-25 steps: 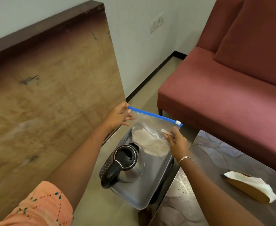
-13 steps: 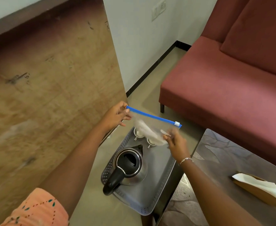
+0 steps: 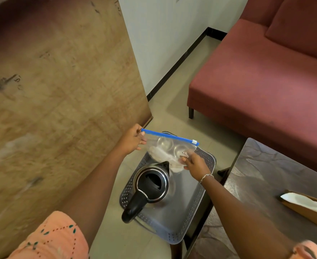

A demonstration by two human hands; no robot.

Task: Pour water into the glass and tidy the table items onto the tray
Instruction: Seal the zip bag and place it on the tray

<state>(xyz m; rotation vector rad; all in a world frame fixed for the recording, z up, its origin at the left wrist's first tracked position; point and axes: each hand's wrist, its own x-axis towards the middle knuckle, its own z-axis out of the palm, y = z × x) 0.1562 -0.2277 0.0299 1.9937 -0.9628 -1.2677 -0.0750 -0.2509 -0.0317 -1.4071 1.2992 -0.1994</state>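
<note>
Setting: a tiled floor (image 3: pixel 174 94) with a white wall (image 3: pixel 163 34) behind it, viewed from above. A large wooden board (image 3: pixel 60 90) fills the left side, its surface scuffed and marked.

Left hand (image 3: pixel 132 139): fingers closed in a pinch on the left end of the blue zip strip of a clear plastic bag (image 3: pixel 170 148). The bag hangs stretched between both hands, above the far end of the tray (image 3: pixel 172 221). Something white and crumpled sits inside it, in the lower part. Two glasses show through the clear plastic as round rims; whether they are inside the bag or standing on the tray behind it cannot be determined.

Centre: the tray is grey with perforated walls, set low beside the table. On it stands a steel kettle (image 3: pixel 152 184), upright, lid open, black handle pointing toward the viewer, spout toward the bag.

Right hand (image 3: pixel 193 162): fingers closed on the lower right part of the bag, below the white slider at the strip's right end. A thin bracelet (image 3: pixel 206 177) circles the wrist.

Right: a dark stone-patterned table (image 3: pixel 257 174) carries a brown holder with white tissue (image 3: pixel 307 204) near its right edge. A red sofa (image 3: pixel 266 81) stands beyond, along the wall. Orange sleeves show at both lower corners.
</note>
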